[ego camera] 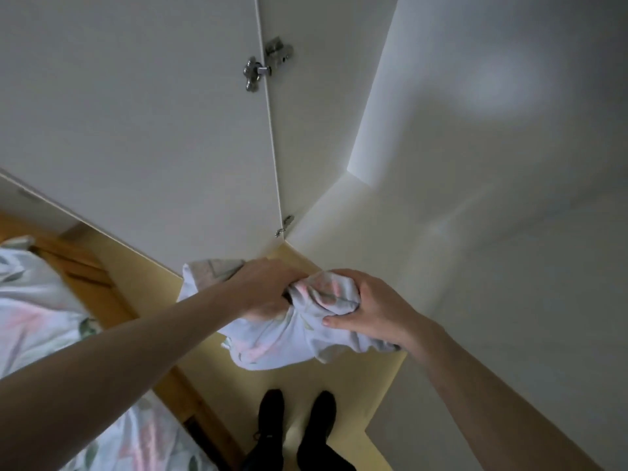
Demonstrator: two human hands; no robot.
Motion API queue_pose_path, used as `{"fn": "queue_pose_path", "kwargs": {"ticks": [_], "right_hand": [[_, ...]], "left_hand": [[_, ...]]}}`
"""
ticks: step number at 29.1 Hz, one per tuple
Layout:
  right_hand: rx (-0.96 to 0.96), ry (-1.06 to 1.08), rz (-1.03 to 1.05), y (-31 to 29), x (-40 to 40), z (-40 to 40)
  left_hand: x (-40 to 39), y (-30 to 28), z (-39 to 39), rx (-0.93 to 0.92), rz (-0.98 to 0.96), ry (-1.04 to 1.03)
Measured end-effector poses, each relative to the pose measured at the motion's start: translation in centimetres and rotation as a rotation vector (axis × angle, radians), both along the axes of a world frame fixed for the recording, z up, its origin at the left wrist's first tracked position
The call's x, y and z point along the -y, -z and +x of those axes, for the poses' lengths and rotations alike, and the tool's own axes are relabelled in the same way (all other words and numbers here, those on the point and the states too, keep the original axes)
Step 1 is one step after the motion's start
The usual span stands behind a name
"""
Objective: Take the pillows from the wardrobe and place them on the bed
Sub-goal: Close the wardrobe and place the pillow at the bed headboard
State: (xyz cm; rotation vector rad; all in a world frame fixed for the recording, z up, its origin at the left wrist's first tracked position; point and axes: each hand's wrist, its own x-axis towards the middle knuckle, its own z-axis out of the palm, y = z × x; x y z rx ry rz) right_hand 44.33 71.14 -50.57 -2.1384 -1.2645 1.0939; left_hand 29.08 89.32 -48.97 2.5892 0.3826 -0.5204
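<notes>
1. Yellowish floor point(339, 379) underfoot, white wardrobe door point(142, 130) swung open at 11 o'clock, metal hinge point(268, 62) up at 12.
2. Floral pillow point(285, 338) bunched up dead centre, off the floor, right in front of the wardrobe.
3. Left hand point(268, 290) curled tight into the fabric; right hand point(370, 307) clamped on the other end, thumb on top.
4. Bed point(37, 311) with matching floral cover at 8 o'clock, well apart from the pillow.
5. Black shoes point(295, 423) at 6.

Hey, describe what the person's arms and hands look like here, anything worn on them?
Both forearms are bare, with no sleeves in view. The left hand and right hand wear no gloves, and no rings, watch or bracelets are visible.
</notes>
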Motion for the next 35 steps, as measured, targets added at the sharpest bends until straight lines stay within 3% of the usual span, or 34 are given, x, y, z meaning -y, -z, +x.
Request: {"fn": "queue_pose_path", "kwargs": {"ticks": [5,12,14,15,17,19,25,29,35], "right_hand": [[0.041,0.013,0.098,-4.8,0.2,-6.1],[0.404,0.058,0.177,-13.6,1.7,-14.7],[0.430,0.030,0.187,-14.9,1.5,-14.1],[0.434,0.050,0.165,-15.4,2.1,-14.1],[0.556,0.047,0.215,-19.8,3.3,-16.1],[0.549,0.067,0.189,-20.8,4.2,-15.2],[0.564,0.105,0.243,-23.4,5.1,-15.9],[0.611,0.120,0.277,-24.7,6.0,-16.5],[0.598,0.126,0.307,-25.5,6.7,-16.9]], "left_hand": [[-0.6,-5.4,-5.8,0.042,0.003,0.031],[-0.5,-15.7,-15.0,0.193,0.095,0.144],[-1.4,-17.7,-16.0,0.218,0.085,0.182],[-2.0,-18.1,-16.8,0.241,0.107,0.115],[-5.0,-23.1,-21.4,0.475,0.319,-0.171],[-8.8,-24.8,-21.7,0.611,0.356,-0.447],[-12.9,-28.1,-21.1,0.889,0.291,-0.946],[-14.9,-29.9,-19.4,0.838,0.170,-0.951],[-15.3,-30.3,-19.0,0.880,0.189,-0.991]]}}
